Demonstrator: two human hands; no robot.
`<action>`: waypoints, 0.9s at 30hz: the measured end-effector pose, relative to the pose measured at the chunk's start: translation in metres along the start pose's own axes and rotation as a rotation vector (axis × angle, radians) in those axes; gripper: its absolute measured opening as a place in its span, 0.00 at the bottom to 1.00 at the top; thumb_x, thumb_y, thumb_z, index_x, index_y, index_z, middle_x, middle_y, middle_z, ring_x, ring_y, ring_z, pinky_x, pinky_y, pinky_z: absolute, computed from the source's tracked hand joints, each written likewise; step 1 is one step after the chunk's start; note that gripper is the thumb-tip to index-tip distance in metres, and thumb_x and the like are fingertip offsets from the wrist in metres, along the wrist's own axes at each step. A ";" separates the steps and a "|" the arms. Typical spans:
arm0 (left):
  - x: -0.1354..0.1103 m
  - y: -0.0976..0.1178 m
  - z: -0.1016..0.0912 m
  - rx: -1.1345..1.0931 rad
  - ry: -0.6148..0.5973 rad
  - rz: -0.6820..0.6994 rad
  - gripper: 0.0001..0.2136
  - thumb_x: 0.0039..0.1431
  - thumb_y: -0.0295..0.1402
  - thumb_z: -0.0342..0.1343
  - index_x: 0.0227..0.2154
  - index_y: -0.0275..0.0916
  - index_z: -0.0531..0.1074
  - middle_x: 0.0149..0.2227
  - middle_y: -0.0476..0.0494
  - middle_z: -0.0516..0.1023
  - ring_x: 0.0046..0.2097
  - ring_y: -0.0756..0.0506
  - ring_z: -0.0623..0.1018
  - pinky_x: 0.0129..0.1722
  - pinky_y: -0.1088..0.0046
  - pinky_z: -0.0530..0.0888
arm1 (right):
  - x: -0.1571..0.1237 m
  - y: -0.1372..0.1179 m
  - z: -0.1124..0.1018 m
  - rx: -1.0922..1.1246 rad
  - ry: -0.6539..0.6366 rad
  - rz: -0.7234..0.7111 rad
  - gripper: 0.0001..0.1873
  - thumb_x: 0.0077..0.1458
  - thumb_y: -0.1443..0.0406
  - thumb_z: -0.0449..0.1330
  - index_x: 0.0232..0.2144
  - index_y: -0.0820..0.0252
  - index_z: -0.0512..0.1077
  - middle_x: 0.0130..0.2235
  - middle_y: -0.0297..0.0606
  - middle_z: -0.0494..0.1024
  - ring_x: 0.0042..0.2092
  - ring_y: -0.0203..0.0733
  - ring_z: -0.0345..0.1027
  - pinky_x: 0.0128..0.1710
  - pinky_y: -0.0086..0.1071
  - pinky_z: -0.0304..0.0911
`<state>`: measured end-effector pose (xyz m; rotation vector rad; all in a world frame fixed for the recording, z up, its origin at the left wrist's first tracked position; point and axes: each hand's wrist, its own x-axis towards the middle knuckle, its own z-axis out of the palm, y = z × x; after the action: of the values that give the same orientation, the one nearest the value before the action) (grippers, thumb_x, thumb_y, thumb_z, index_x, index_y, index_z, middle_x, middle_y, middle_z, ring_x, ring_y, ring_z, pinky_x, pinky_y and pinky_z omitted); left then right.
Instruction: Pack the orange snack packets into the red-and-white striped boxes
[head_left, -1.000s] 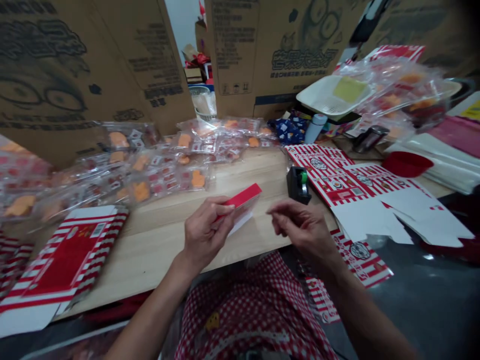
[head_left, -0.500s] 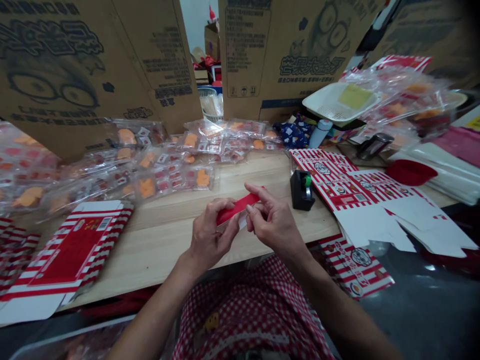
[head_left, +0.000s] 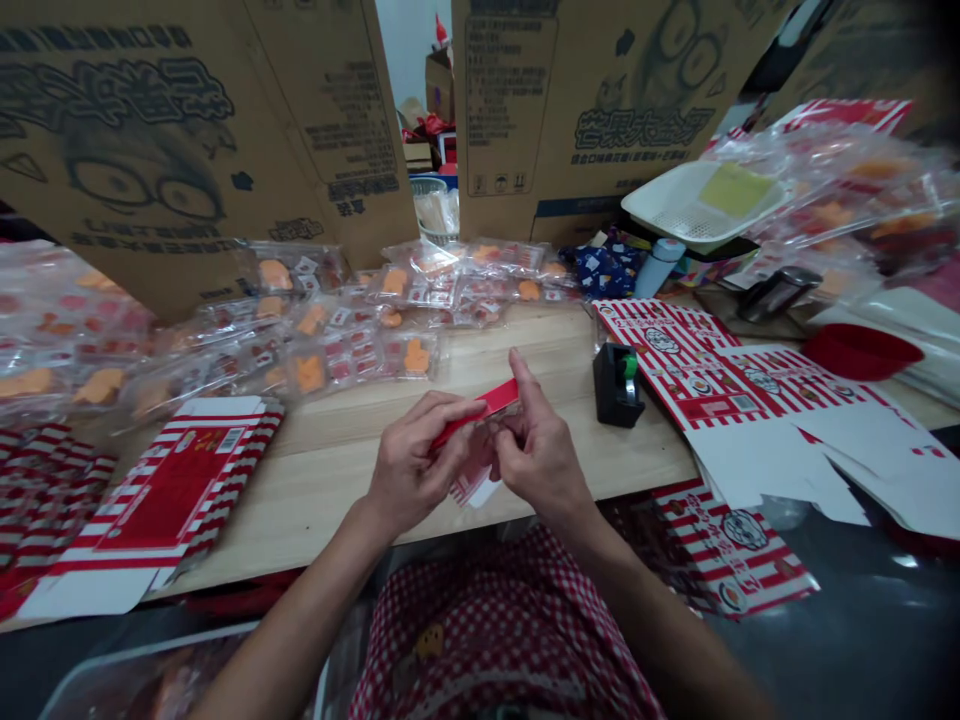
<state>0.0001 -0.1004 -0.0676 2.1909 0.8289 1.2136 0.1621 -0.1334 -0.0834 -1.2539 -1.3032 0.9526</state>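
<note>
Over the front of the table I hold a small red-and-white striped cardboard box (head_left: 499, 398) between my two hands, its plain red narrow side facing up. My left hand (head_left: 420, 448) is closed around its left part, thumb below and fingers along the top. At the right end my right hand (head_left: 546, 452) grips it, index finger stretched along the end and thumb bent inward. A striped panel and a white flap show beneath the hands. What lies under my right fingertips is hidden.
A black tape dispenser (head_left: 618, 385) stands right of my hands. Flat striped cartons (head_left: 712, 360) lie farther right; another striped carton (head_left: 161, 490) is at left. Clear packs with orange pieces (head_left: 360, 350) line the back, before large brown cardboard boxes (head_left: 300, 130). A red bowl (head_left: 862, 350) sits far right.
The small box has tipped in my hands, so its striped side now shows below. My left fingers have moved over its top. The whole view has shifted slightly.
</note>
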 end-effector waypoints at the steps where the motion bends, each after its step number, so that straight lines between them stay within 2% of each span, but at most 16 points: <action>1: -0.002 -0.003 -0.005 -0.019 0.034 -0.078 0.11 0.65 0.29 0.55 0.47 0.39 0.78 0.42 0.41 0.80 0.43 0.46 0.80 0.42 0.71 0.76 | -0.001 -0.002 -0.001 0.017 -0.025 -0.004 0.47 0.57 0.67 0.56 0.73 0.53 0.38 0.23 0.27 0.72 0.22 0.37 0.64 0.23 0.32 0.63; 3: -0.010 -0.017 -0.019 -0.093 0.171 -0.304 0.11 0.64 0.35 0.57 0.45 0.39 0.79 0.40 0.42 0.81 0.39 0.46 0.80 0.39 0.72 0.76 | 0.001 -0.004 -0.008 0.065 -0.115 -0.009 0.46 0.60 0.65 0.55 0.73 0.52 0.35 0.23 0.26 0.73 0.20 0.37 0.63 0.21 0.31 0.61; 5: -0.028 -0.041 -0.038 -0.188 0.356 -0.570 0.15 0.62 0.42 0.59 0.45 0.37 0.78 0.39 0.42 0.82 0.35 0.46 0.79 0.35 0.72 0.76 | 0.011 0.002 -0.017 0.038 -0.203 0.006 0.41 0.63 0.64 0.52 0.72 0.53 0.40 0.22 0.27 0.73 0.19 0.36 0.62 0.20 0.30 0.60; 7: -0.055 -0.068 -0.060 -0.211 0.461 -0.771 0.21 0.59 0.48 0.60 0.46 0.35 0.77 0.40 0.40 0.83 0.35 0.44 0.80 0.35 0.69 0.77 | 0.033 0.019 -0.022 -0.160 -0.231 0.020 0.33 0.63 0.65 0.51 0.69 0.58 0.52 0.24 0.30 0.74 0.22 0.38 0.66 0.24 0.31 0.62; 9: -0.089 -0.090 -0.080 -0.052 0.435 -0.869 0.28 0.57 0.54 0.58 0.48 0.33 0.76 0.44 0.35 0.82 0.43 0.39 0.81 0.44 0.61 0.77 | 0.063 0.040 -0.016 -0.540 -0.264 0.006 0.27 0.61 0.69 0.50 0.63 0.64 0.62 0.32 0.38 0.79 0.32 0.42 0.73 0.35 0.35 0.67; 11: -0.124 -0.100 -0.094 0.268 0.319 -0.828 0.32 0.57 0.57 0.57 0.54 0.36 0.74 0.56 0.31 0.76 0.58 0.32 0.74 0.56 0.50 0.71 | 0.097 0.060 0.003 -0.901 -0.362 -0.020 0.25 0.59 0.71 0.51 0.59 0.66 0.67 0.44 0.48 0.80 0.45 0.48 0.74 0.47 0.38 0.66; 13: -0.154 -0.100 -0.102 0.542 0.059 -0.658 0.36 0.55 0.58 0.58 0.62 0.43 0.67 0.68 0.32 0.61 0.70 0.27 0.57 0.63 0.42 0.60 | 0.129 0.072 0.031 -1.041 -0.426 -0.031 0.24 0.59 0.70 0.53 0.57 0.69 0.68 0.50 0.56 0.77 0.52 0.54 0.71 0.51 0.41 0.64; 14: -0.166 -0.098 -0.102 0.618 -0.106 -0.549 0.40 0.52 0.59 0.60 0.65 0.46 0.63 0.71 0.33 0.55 0.71 0.26 0.51 0.64 0.40 0.56 | 0.144 0.074 0.046 -1.060 -0.444 -0.039 0.24 0.58 0.69 0.54 0.57 0.69 0.69 0.52 0.58 0.75 0.53 0.56 0.70 0.52 0.42 0.63; 15: -0.177 -0.095 -0.101 0.665 -0.268 -0.448 0.44 0.49 0.59 0.63 0.67 0.48 0.59 0.72 0.34 0.53 0.72 0.24 0.49 0.64 0.38 0.55 | 0.158 0.075 0.062 -1.066 -0.459 -0.054 0.25 0.57 0.69 0.56 0.57 0.70 0.68 0.53 0.59 0.74 0.54 0.58 0.69 0.52 0.43 0.63; 16: -0.185 -0.092 -0.096 0.702 -0.398 -0.370 0.47 0.47 0.58 0.65 0.68 0.48 0.58 0.72 0.33 0.53 0.71 0.24 0.51 0.64 0.38 0.57 | 0.171 0.075 0.079 -1.076 -0.482 -0.080 0.26 0.56 0.69 0.57 0.58 0.69 0.68 0.55 0.59 0.73 0.56 0.58 0.67 0.54 0.43 0.62; 17: -0.191 -0.089 -0.090 0.750 -0.479 -0.325 0.46 0.47 0.55 0.67 0.68 0.48 0.58 0.71 0.32 0.56 0.70 0.24 0.55 0.63 0.40 0.60 | 0.184 0.074 0.094 -1.083 -0.511 -0.113 0.28 0.56 0.68 0.58 0.59 0.67 0.66 0.58 0.58 0.70 0.59 0.58 0.64 0.56 0.43 0.60; 18: -0.195 -0.086 -0.083 0.811 -0.520 -0.311 0.42 0.50 0.51 0.67 0.66 0.47 0.61 0.69 0.32 0.60 0.68 0.25 0.61 0.61 0.42 0.64 | 0.196 0.073 0.109 -1.088 -0.542 -0.148 0.30 0.55 0.68 0.59 0.61 0.66 0.64 0.62 0.56 0.67 0.62 0.57 0.60 0.60 0.43 0.56; 20: -0.198 -0.078 -0.065 0.935 -0.527 -0.342 0.28 0.57 0.39 0.64 0.62 0.46 0.68 0.65 0.33 0.68 0.61 0.30 0.72 0.56 0.48 0.71 | 0.216 0.073 0.135 -1.097 -0.604 -0.190 0.37 0.56 0.66 0.60 0.66 0.63 0.57 0.67 0.53 0.59 0.68 0.56 0.50 0.64 0.43 0.48; 22: -0.193 -0.066 -0.051 1.001 -0.524 -0.389 0.22 0.60 0.32 0.60 0.58 0.44 0.71 0.60 0.34 0.73 0.56 0.32 0.76 0.53 0.53 0.74 | 0.227 0.079 0.153 -1.115 -0.648 -0.168 0.43 0.57 0.62 0.60 0.70 0.63 0.48 0.70 0.53 0.52 0.70 0.57 0.43 0.66 0.46 0.44; 25: -0.176 -0.048 -0.043 0.975 -0.575 -0.446 0.22 0.58 0.29 0.61 0.57 0.40 0.71 0.54 0.33 0.77 0.54 0.33 0.77 0.52 0.54 0.74 | 0.226 0.095 0.155 -1.158 -0.663 -0.074 0.43 0.61 0.59 0.54 0.71 0.66 0.42 0.71 0.56 0.49 0.70 0.60 0.43 0.65 0.51 0.44; 27: -0.162 -0.044 -0.047 0.922 -0.616 -0.465 0.22 0.56 0.30 0.63 0.54 0.39 0.71 0.54 0.33 0.76 0.57 0.32 0.74 0.54 0.52 0.73 | 0.211 0.105 0.137 -1.194 -0.645 -0.031 0.41 0.61 0.58 0.53 0.71 0.64 0.44 0.70 0.56 0.51 0.69 0.61 0.46 0.64 0.54 0.44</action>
<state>-0.1204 -0.1796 -0.1659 2.5516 1.6760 -0.1591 0.0631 0.1037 -0.1732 -1.8346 -2.5978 0.5086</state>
